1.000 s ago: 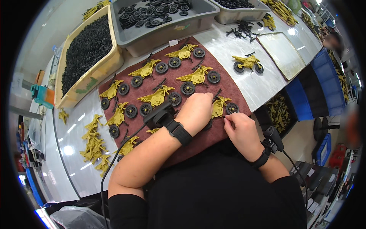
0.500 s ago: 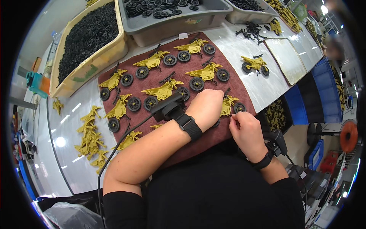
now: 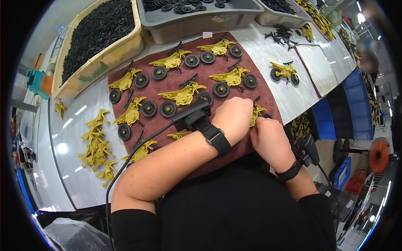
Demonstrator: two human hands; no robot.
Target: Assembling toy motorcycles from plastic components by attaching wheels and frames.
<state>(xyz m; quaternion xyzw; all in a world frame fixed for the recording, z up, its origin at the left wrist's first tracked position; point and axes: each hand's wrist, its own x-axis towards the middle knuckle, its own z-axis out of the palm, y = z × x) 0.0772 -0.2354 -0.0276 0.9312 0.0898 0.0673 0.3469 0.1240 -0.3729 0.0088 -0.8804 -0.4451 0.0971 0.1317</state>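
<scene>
Left hand: arm slanted across maroon cloth, fingers hidden; grip could not be told. Right hand: curled near yellow motorcycle body; contents were hidden.

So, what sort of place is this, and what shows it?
Probably a toy assembly workshop: yellow motorbike bodies in rows on a cloth, a grey bin of wheels, a cream bin of black parts.

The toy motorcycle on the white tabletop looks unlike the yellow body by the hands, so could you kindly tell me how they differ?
The toy motorcycle rests on the white tabletop; the yellow body is over the maroon cloth. The toy motorcycle shows two wheels; the yellow body is partly hidden by the left hand and right hand. Both show a similar yellow colour.
</scene>
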